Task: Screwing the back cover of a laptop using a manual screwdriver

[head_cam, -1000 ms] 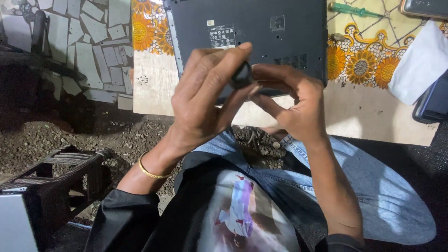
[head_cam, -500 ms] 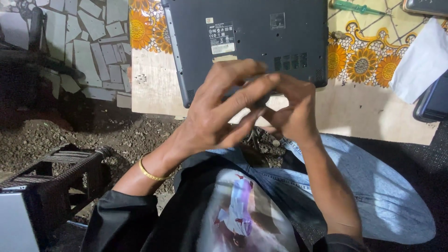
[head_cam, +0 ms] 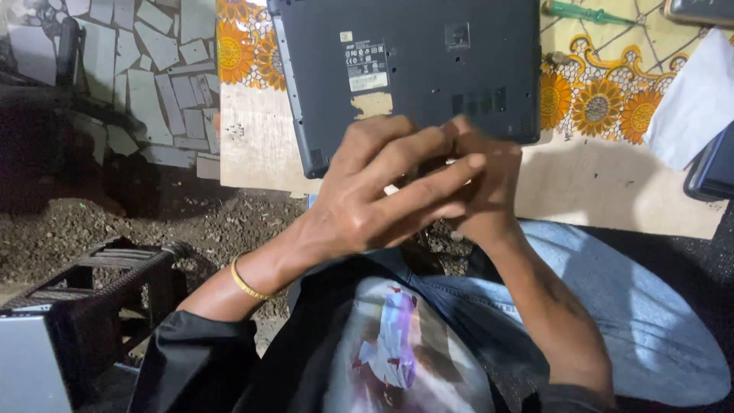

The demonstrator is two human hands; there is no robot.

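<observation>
Grey laptop (head_cam: 413, 69) (underside up) lies under both hands (head_cam: 428, 187), fingers curled together, grasp unclear.

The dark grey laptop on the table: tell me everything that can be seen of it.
The laptop lies upside down, its flat base facing up, on the table over a yellow flowered cloth. The shell looks like matte dark grey plastic, with paler side edging at its left. On the base are stickers, a torn tan patch, a small square recess and a row of vent slots. Its near edge overhangs the cloth onto bare tabletop. The left hand and right hand meet at that near edge, hiding it; whether they touch it cannot be told.
</observation>
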